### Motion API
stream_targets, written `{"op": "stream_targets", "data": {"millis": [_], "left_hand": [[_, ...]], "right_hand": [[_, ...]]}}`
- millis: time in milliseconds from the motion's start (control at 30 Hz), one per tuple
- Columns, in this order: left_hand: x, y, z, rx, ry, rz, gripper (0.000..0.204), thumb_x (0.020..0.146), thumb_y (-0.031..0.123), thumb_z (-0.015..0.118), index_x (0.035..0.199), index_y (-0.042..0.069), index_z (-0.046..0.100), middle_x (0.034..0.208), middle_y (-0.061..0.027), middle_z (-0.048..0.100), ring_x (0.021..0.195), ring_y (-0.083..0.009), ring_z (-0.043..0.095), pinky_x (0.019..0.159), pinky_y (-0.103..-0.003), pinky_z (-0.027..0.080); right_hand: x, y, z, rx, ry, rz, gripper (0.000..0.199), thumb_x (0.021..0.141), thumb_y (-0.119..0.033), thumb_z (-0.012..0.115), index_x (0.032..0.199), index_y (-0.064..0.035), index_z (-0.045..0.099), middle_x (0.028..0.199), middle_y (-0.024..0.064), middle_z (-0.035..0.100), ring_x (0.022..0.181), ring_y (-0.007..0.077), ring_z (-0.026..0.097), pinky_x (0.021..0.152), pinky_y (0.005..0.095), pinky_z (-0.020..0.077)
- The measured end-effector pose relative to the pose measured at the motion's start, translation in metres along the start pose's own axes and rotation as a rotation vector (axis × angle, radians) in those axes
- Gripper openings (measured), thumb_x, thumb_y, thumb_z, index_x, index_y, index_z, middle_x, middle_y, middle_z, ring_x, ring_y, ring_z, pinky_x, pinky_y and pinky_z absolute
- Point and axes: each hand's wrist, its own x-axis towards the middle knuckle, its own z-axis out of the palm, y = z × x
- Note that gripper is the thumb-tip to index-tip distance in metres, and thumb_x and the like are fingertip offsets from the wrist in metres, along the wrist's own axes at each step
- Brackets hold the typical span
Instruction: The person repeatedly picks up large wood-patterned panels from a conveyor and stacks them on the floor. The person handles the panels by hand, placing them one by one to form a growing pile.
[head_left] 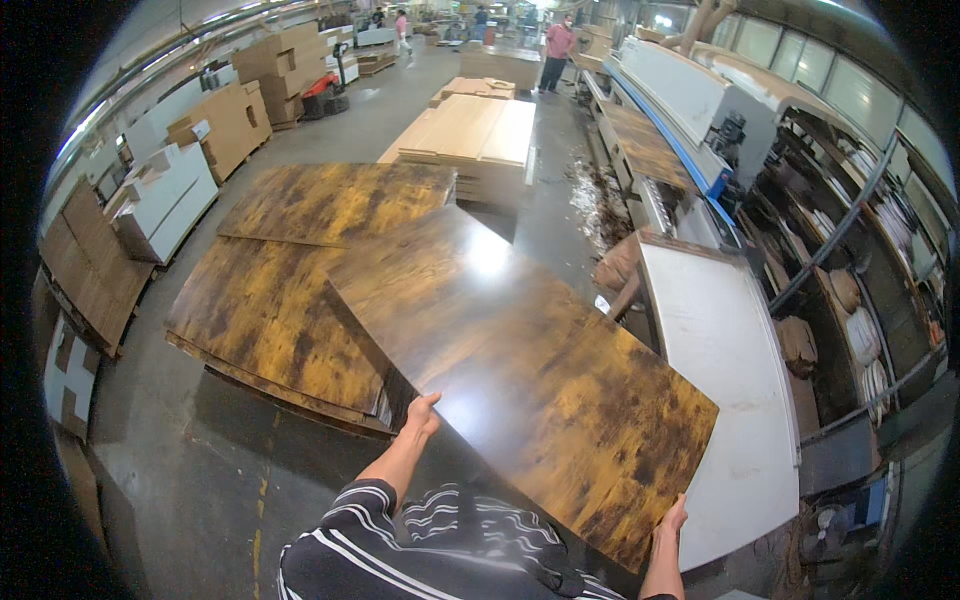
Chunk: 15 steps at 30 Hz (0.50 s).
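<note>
A large rectangular wood-grain board [530,370], brown and amber with a glossy top, is held in front of me at a slant. My left hand [424,413] is closed on its near long edge, thumb on top. At the near right corner my right hand [674,514] grips the edge. Fingers under the board are hidden in both hands. The board's far left part overlaps a stack of matching boards [290,310] on my left; whether it touches them I cannot tell. Its right end is over or beside a white table [720,400].
A long machine with a blue rail [655,120] runs along the right, with another wood-grain board [640,140] on it. Pale boards [470,130] are stacked ahead. Cartons [280,70] and a red pallet jack [325,95] stand far left. A person in pink [558,50] stands far ahead.
</note>
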Motion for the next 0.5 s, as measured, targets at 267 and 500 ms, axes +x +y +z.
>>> {"op": "stream_targets", "data": {"millis": [267, 500], "left_hand": [[0.051, 0.067, 0.049, -0.243, 0.147, -0.044, 0.03, 0.076, -0.001, 0.065, 0.101, -0.005, 0.05, 0.098, -0.0162, 0.055, 0.092, -0.0312, 0.055, 0.084, -0.047, 0.045], [0.09, 0.073, 0.122, -0.054, 0.502, 0.122, 0.045, 0.074, 0.009, 0.074, 0.11, 0.003, 0.048, 0.124, -0.0164, 0.049, 0.113, -0.0302, 0.048, 0.092, -0.042, 0.04]], "right_hand": [[0.017, -0.114, 0.135, -0.076, -0.205, -0.19, 0.042, 0.084, -0.033, 0.059, 0.063, -0.0027, 0.037, 0.062, 0.0046, 0.037, 0.058, 0.0195, 0.035, 0.055, 0.0422, 0.0298], [0.013, -0.241, 0.269, -0.169, -0.382, -0.458, 0.035, 0.086, -0.029, 0.061, 0.092, -0.0004, 0.041, 0.081, 0.0049, 0.041, 0.071, 0.0171, 0.041, 0.065, 0.0358, 0.0389]]}}
